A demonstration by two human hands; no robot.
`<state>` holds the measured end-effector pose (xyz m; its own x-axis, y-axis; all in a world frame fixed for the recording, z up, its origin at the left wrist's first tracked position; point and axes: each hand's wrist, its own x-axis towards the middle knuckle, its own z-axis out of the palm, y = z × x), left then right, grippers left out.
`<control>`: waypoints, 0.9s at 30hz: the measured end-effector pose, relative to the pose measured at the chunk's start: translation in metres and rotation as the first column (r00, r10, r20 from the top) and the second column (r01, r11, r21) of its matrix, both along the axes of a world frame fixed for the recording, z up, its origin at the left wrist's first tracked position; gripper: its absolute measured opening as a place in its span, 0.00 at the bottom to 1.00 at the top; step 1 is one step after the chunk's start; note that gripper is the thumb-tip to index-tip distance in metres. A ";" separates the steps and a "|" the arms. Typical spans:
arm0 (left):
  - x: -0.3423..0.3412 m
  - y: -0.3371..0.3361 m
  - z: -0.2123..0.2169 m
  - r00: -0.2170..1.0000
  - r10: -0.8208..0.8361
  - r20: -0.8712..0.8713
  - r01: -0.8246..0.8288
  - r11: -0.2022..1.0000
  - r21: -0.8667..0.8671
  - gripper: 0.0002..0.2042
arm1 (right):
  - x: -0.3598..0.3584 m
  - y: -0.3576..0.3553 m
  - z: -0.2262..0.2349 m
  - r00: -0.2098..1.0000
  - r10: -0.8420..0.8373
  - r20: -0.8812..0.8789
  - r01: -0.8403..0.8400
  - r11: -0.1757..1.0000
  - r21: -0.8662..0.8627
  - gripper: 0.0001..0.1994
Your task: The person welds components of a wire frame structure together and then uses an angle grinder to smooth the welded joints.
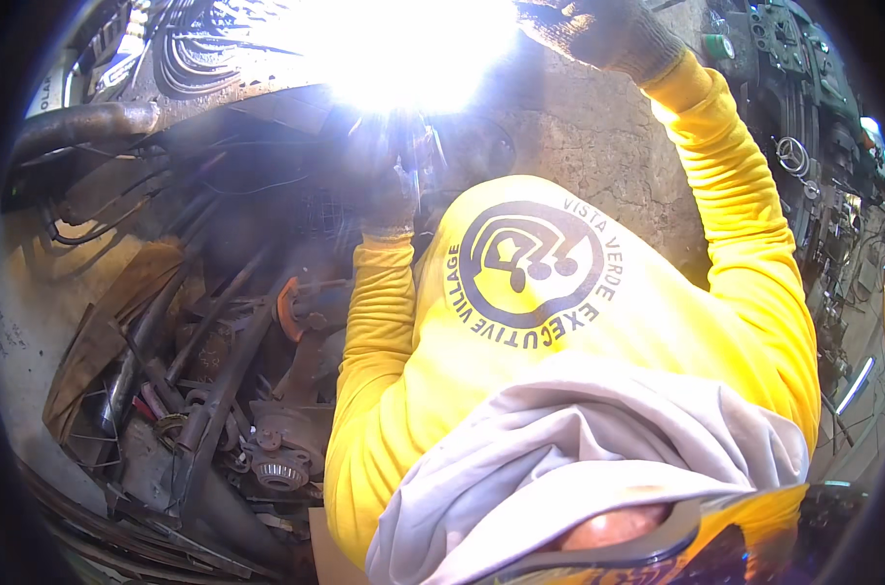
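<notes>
A dazzling white welding glare [413, 49] covers the work at the top centre, with sparks dropping below it. My right hand [603, 34], in a knitted work glove, is at the right edge of this light. Its fingers are curled, and the glare hides whatever is in them. Below the glare is my left hand [379, 190], also gloved, dim and hazy behind the sparks. Its fingers cannot be made out. Left of the light, a dark metal workpiece surface [213, 58] carries curved ridges or strands.
A thick metal pipe [91, 122] juts in at the upper left. Scrap bars, a toothed gear part [281, 473] and an orange curved piece [288, 309] crowd the lower left. Machine parts [798, 58] and a round green-and-white item [718, 46] lie at the upper right, beside concrete floor [598, 146].
</notes>
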<state>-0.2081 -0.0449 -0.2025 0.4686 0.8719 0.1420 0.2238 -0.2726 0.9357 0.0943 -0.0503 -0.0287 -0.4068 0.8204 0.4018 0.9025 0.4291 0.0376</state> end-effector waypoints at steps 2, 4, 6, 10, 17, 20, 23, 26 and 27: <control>-0.002 0.007 -0.003 0.992 -0.020 -0.124 0.045 0.979 0.199 0.09 | 0.003 0.003 0.009 0.985 0.120 -0.122 -0.140 0.975 -0.173 0.03; -0.001 0.007 -0.010 0.986 0.001 -0.169 0.042 0.967 0.251 0.07 | -0.006 0.008 0.003 0.861 0.072 -0.504 -0.171 0.973 -0.153 0.07; -0.002 0.007 -0.012 0.978 0.007 -0.208 0.051 0.961 0.272 0.06 | 0.011 0.000 -0.004 0.980 -0.050 -0.193 -0.021 0.936 -0.351 0.07; -0.012 0.008 -0.043 0.886 0.072 -0.458 0.191 0.842 0.504 0.04 | 0.008 0.000 -0.001 0.981 0.182 0.071 -0.184 0.983 0.023 0.07; -0.010 0.003 -0.028 0.884 0.049 -0.464 0.187 0.873 0.450 0.11 | -0.004 0.002 0.018 0.962 -0.032 -0.271 -0.057 0.947 -0.316 0.05; -0.006 0.001 0.003 0.940 0.117 -0.319 0.113 0.779 0.617 0.12 | 0.005 0.002 0.004 0.889 -0.045 -0.455 -0.113 0.943 -0.314 0.07; -0.010 -0.002 -0.011 0.812 0.227 -0.538 0.231 0.720 0.654 0.13 | 0.007 0.001 0.010 0.835 -0.078 -0.545 -0.151 0.919 -0.364 0.10; 0.004 -0.006 0.015 0.938 0.131 -0.322 -0.016 0.942 0.336 0.14 | 0.007 0.000 0.013 0.874 -0.131 -0.468 -0.073 0.917 -0.391 0.10; 0.007 -0.006 0.017 0.938 0.131 -0.321 -0.016 0.942 0.337 0.14 | 0.007 -0.001 0.014 0.889 -0.122 -0.441 -0.056 0.928 -0.369 0.10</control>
